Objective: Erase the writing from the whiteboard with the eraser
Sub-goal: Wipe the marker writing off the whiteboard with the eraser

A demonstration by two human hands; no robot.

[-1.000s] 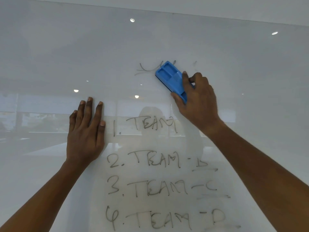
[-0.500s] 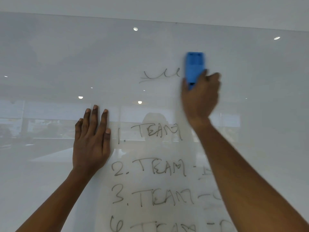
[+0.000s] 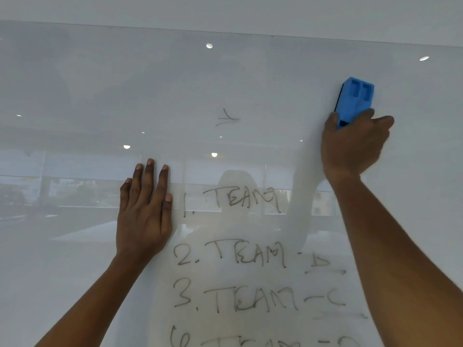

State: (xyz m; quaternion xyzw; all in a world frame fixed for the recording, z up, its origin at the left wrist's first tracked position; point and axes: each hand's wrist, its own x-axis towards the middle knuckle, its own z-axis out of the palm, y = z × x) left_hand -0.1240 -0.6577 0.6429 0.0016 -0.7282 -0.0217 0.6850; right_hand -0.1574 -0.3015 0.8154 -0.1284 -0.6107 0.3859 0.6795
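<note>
Eraser [image 3: 355, 101] on whiteboard [image 3: 75, 96], upper right, held at its lower end by right hand [image 3: 352, 149]. Left hand [image 3: 144, 216] flat on board, lower left of eraser. Numbered writing [image 3: 240, 256] between the forearms, just right of left hand. Stray pen marks [image 3: 226, 118] above the list, left of eraser.

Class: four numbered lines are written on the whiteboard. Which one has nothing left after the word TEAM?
The top handwritten line, "1. TEAM". Lines 2, 3 and 4 each keep a dash and mark after TEAM.
</note>
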